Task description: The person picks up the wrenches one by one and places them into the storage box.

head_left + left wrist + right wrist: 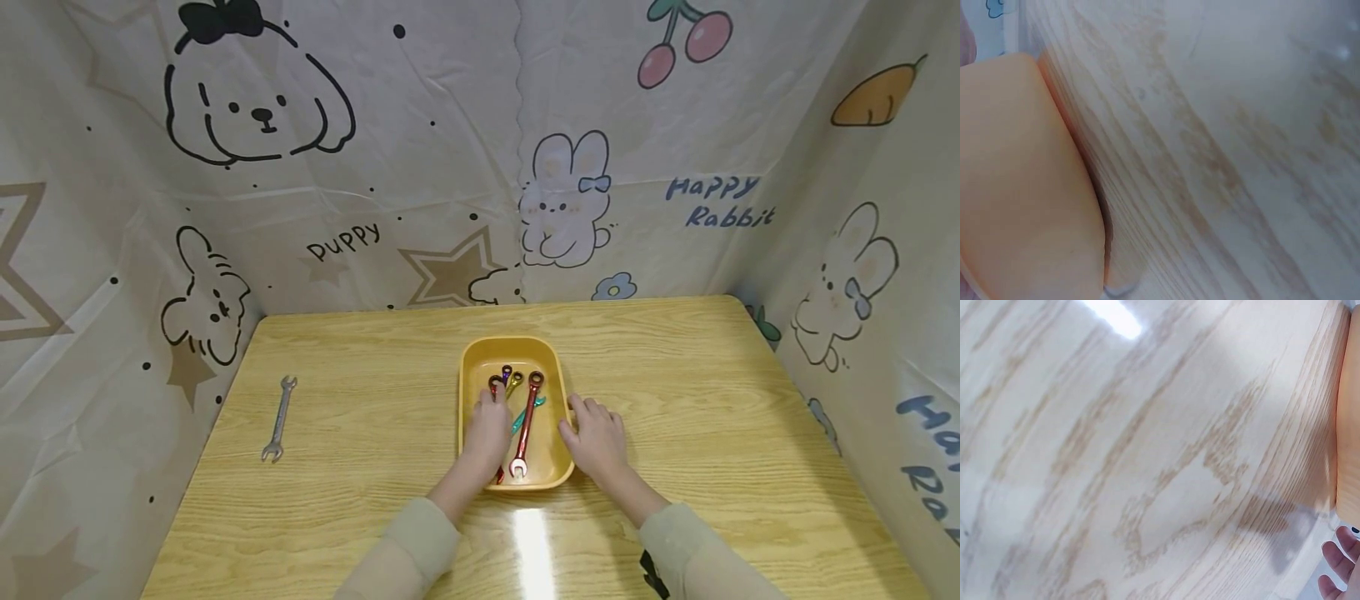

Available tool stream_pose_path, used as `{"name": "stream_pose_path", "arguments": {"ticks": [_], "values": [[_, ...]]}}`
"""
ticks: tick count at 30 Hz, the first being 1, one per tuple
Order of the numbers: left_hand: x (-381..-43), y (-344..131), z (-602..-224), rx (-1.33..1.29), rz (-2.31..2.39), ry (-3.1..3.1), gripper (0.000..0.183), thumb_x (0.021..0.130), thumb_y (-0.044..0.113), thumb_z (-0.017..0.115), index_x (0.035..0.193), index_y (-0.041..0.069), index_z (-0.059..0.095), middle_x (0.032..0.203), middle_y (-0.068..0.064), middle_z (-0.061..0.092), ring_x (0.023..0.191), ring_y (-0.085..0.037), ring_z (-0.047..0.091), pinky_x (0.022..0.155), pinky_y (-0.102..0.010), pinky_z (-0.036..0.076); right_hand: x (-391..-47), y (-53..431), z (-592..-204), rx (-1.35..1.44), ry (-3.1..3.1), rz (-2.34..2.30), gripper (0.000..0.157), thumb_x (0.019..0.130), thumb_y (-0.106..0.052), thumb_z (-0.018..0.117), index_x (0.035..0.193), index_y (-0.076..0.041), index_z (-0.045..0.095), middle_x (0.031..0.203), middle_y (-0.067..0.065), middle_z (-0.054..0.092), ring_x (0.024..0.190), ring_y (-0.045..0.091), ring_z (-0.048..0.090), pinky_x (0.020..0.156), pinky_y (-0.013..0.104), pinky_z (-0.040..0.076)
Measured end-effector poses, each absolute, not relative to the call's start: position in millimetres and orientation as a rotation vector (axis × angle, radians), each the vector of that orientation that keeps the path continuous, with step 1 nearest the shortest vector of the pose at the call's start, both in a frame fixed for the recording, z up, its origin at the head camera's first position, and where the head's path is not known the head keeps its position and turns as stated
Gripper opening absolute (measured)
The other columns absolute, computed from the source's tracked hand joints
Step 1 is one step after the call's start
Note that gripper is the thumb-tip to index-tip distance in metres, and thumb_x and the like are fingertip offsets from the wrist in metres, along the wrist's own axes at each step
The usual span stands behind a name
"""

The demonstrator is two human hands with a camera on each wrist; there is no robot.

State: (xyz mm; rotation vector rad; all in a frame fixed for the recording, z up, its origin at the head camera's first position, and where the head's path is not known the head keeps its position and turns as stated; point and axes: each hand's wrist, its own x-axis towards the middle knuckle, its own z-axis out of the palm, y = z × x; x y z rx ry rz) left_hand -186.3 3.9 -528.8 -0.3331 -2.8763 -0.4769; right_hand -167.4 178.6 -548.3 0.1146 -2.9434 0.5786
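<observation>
My left hand (490,429) reaches down into a yellow tray (564,392), its fingertips at the upper end of a red wrench (496,382) that lies mostly hidden beneath it. I cannot tell whether the fingers grip that wrench. Close by are a purple wrench (507,371) and a gold wrench (515,382), both partly covered by the hand. A longer red combination wrench (527,425) lies across a teal wrench (538,402) in the tray. My right hand (597,433), fingers loosely extended, is at the tray's right rim.
A silver open-end wrench (280,419) lies alone on the left of the wooden table (360,400). Printed cloth (442,150) hangs behind the table and along both sides. Both wrist views show mostly tabletop and the tray's outer wall (1029,181).
</observation>
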Motion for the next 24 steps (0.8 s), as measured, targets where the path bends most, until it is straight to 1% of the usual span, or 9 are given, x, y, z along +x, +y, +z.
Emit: {"name": "stream_pose_path", "arguments": {"ticks": [4,7,9,12,16,21,24], "values": [[-185,8,-533,-0.325,-0.446,-2.88,0.041,0.083,0.009,0.061,0.121,-0.005,0.054,0.097,-0.023,0.057,0.064,-0.022,0.058,0.051,-0.023,0.05,-167,179,-548,0.122,-2.947,0.557,0.035,0.088,-0.03,0.051,0.117,-0.01,0.053,0.105,0.012,0.059,0.098,0.031,0.054,0.085,0.052,0.037],[-184,11,-536,-0.32,-0.452,-2.867,0.042,0.08,0.004,0.062,0.119,-0.006,0.054,0.096,-0.023,0.057,0.064,-0.023,0.059,0.05,-0.025,0.051,-168,179,-548,0.129,-2.944,0.542,0.035,0.088,-0.03,0.051,0.117,-0.01,0.053,0.105,0.012,0.059,0.098,0.031,0.055,0.086,0.052,0.037],[-183,12,-538,-0.323,-0.468,-2.865,0.043,0.077,0.0,0.062,0.119,-0.007,0.054,0.095,-0.023,0.057,0.065,-0.024,0.059,0.051,-0.026,0.051,-168,179,-548,0.132,-2.943,0.54,0.034,0.088,-0.03,0.051,0.116,-0.01,0.053,0.105,0.011,0.059,0.098,0.031,0.055,0.086,0.052,0.037],[-182,14,-539,-0.329,-0.496,-2.871,0.042,0.078,0.0,0.063,0.118,-0.007,0.054,0.093,-0.022,0.057,0.066,-0.025,0.06,0.052,-0.028,0.052,-168,179,-547,0.133,-2.943,0.546,0.033,0.088,-0.03,0.051,0.115,-0.011,0.054,0.105,0.011,0.059,0.098,0.031,0.055,0.086,0.052,0.037],[-180,17,-542,-0.336,-0.494,-2.856,0.036,0.081,0.002,0.061,0.115,-0.008,0.055,0.087,-0.019,0.056,0.065,-0.025,0.06,0.051,-0.028,0.052,-167,179,-546,0.133,-2.946,0.553,0.034,0.089,-0.03,0.051,0.116,-0.011,0.054,0.105,0.011,0.059,0.099,0.031,0.055,0.086,0.053,0.036],[-179,21,-545,-0.351,-0.452,-2.815,0.022,0.08,-0.003,0.057,0.102,-0.007,0.057,0.077,-0.015,0.054,0.059,-0.023,0.059,0.045,-0.025,0.05,-167,179,-546,0.135,-2.941,0.547,0.034,0.088,-0.029,0.051,0.117,-0.01,0.053,0.105,0.012,0.059,0.098,0.031,0.054,0.086,0.052,0.036],[-180,22,-546,-0.356,-0.394,-2.816,0.02,0.08,-0.002,0.055,0.099,-0.006,0.057,0.073,-0.013,0.052,0.056,-0.022,0.059,0.043,-0.024,0.048,-167,179,-545,0.137,-2.934,0.554,0.033,0.088,-0.029,0.051,0.116,-0.01,0.053,0.104,0.012,0.059,0.097,0.032,0.054,0.086,0.052,0.037]]}}
